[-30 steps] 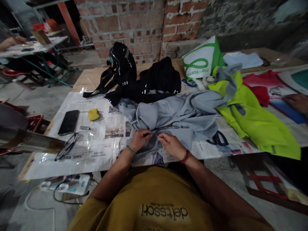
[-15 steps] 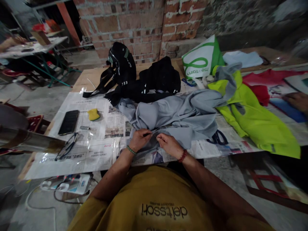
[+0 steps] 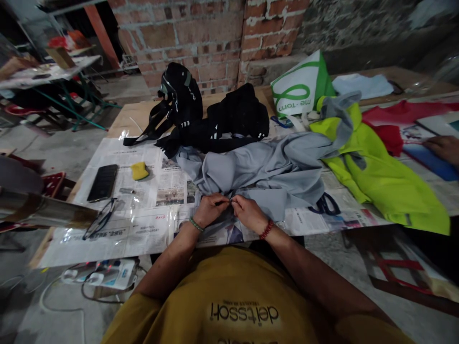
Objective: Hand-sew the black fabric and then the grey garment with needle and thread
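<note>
My left hand, with a green bead bracelet, is closed in a pinch. My right hand, wearing a red bead bracelet, also pinches, its fingertips meeting those of the left. Whatever lies between the fingers is too small to make out. Both hands are over the near edge of a crumpled grey cloth garment, which spreads across the newspaper-covered table. Dark blue scissor handles show right of the hands, by the cloth. A neon yellow garment with grey parts adjoins it on the right.
Behind the cloth are a black backpack, black fabric and a green-white bag. A phone, yellow sponge and glasses lie left. Another person's hand is at far right. A power strip sits below the table's left side.
My hands have come together: their fingertips were slightly apart and now meet. At far right, the other person's hand and the neon garment have shifted slightly.
</note>
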Tool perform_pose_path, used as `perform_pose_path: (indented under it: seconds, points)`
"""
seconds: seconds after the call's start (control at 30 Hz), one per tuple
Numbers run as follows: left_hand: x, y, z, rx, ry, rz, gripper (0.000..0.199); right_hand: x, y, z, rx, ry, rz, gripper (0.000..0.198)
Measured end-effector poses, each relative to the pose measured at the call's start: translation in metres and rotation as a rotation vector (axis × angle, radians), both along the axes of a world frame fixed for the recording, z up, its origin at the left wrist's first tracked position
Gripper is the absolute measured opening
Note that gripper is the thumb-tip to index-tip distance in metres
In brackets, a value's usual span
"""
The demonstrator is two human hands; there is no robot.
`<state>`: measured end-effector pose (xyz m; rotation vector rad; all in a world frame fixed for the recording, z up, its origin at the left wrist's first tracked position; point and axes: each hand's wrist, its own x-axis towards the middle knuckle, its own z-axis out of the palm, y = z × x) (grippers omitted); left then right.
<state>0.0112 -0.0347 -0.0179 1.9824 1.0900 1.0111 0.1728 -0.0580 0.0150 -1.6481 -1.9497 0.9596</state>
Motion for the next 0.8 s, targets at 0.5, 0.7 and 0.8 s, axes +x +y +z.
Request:
perform_pose_path:
  seconds: [0.5,0.7,0.8]
  points:
    - [-0.003,0.003,-0.005,0.075,-0.021,0.047,0.015,0.019,0.002,0.019,0.045,0.071,0.029,0.012]
    - [0.0,0.0,-0.001,0.199,-0.039,0.025,0.014,0.043,0.029,0.036,0.41,-0.089,-0.052,0.019]
    - [-0.001,-0.002,0.002,0.258,0.008,0.032,0.015,0.033,0.038,0.03,0.323,-0.155,-0.01,0.025]
